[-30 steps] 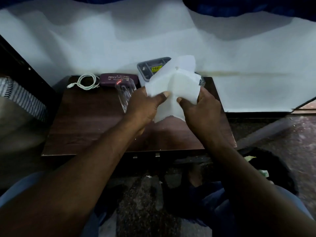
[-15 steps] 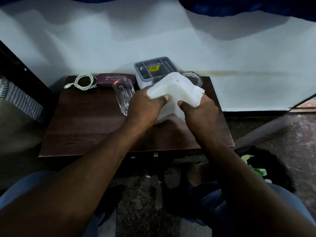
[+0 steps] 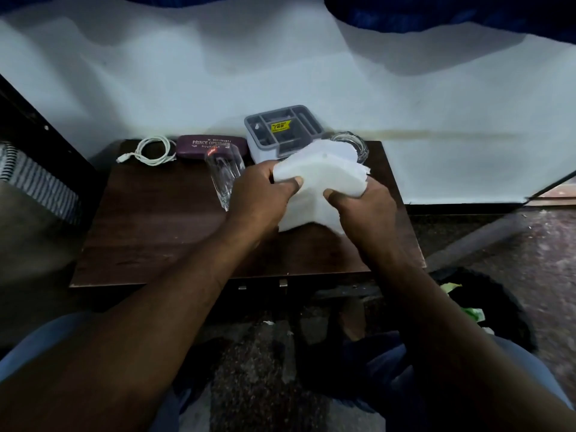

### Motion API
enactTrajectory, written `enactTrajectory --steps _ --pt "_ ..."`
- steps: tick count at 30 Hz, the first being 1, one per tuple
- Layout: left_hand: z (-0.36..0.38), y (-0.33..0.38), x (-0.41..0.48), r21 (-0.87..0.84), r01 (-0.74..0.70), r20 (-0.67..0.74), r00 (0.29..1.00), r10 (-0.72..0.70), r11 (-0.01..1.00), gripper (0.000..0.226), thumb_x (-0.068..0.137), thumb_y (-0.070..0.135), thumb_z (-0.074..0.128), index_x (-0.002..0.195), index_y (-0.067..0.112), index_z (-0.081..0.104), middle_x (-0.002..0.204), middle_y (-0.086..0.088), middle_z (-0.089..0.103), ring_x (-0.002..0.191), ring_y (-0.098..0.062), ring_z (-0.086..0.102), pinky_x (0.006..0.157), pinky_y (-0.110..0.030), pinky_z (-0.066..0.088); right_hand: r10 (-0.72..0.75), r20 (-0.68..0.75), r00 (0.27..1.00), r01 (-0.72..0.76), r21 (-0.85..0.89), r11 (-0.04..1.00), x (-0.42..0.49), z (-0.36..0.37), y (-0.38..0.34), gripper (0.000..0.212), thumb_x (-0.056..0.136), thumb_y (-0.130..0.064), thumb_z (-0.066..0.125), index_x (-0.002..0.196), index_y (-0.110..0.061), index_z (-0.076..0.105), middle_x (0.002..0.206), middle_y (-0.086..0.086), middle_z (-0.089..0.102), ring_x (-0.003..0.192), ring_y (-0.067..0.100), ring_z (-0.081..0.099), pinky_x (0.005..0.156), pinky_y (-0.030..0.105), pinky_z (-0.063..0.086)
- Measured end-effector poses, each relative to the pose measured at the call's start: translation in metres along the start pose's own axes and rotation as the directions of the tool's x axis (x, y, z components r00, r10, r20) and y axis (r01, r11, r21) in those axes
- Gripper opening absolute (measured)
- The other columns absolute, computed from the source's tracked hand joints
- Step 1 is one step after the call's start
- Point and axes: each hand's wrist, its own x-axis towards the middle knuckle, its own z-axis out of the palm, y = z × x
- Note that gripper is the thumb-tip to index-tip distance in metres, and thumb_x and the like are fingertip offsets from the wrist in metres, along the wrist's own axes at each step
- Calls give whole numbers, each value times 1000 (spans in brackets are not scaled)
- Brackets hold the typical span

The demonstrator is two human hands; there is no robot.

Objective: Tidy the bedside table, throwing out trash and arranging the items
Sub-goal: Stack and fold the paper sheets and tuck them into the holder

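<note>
Lowered and folded tighter than a second ago, uncovering more of the grey organiser (image 3: 282, 127) behind: white paper stack (image 3: 324, 171), held above the right half of the bedside table (image 3: 149, 232). Gripped at its left edge by the left hand (image 3: 261, 194), thumb on top and fingers curled beneath; pinched at its right side by the right hand (image 3: 364, 207) in the same way. Upright just left of the left hand, a clear tumbler (image 3: 223, 173). Along the back edge, from the left: coiled white cable (image 3: 152, 151), maroon spectacle case (image 3: 212, 145), organiser, glass bowl (image 3: 355, 143) partly hidden by the paper. On the floor at right, a dark bin (image 3: 511, 307) with green scraps inside
</note>
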Motion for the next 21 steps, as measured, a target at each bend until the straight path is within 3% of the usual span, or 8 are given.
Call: enactTrajectory --steps 5,10,14,21 --pt "-3 1 3 -39 -102 -7 995 102 994 18 87 39 76 104 35 72 98 17 75 90 -3 71 83 -36 61 45 59 997 -44 -25 999 -1 -1 7 35 78 -29 80 113 -27 78 100 -6 80 96 20 75 91 46 61" --pt "-3 11 6 -36 -217 -36 976 216 975 5 87 43 71 92 45 73 88 30 72 85 10 68 76 -22 56 4 48 999 -1 -49 999 -1 0 4 39 79 -26 82 117 -27 78 102 -6 81 96 19 74 90 44 61" --pt "1 12 9 36 -290 -23 957 291 956 7 90 38 70 86 37 75 87 31 70 78 10 64 63 -5 44 4 56 998 -1 -47 999 -1 0 5 40 78 -26 83 118 -25 78 101 -5 81 93 20 76 88 45 62" --pt "1 13 12 103 -345 -23 937 349 933 9 93 37 71 95 33 78 86 32 70 82 14 63 65 -1 41 -42 43 998 44 -44 998 -2 -3 4 41 78 -35 79 119 -29 77 104 -7 81 100 18 74 91 45 61"
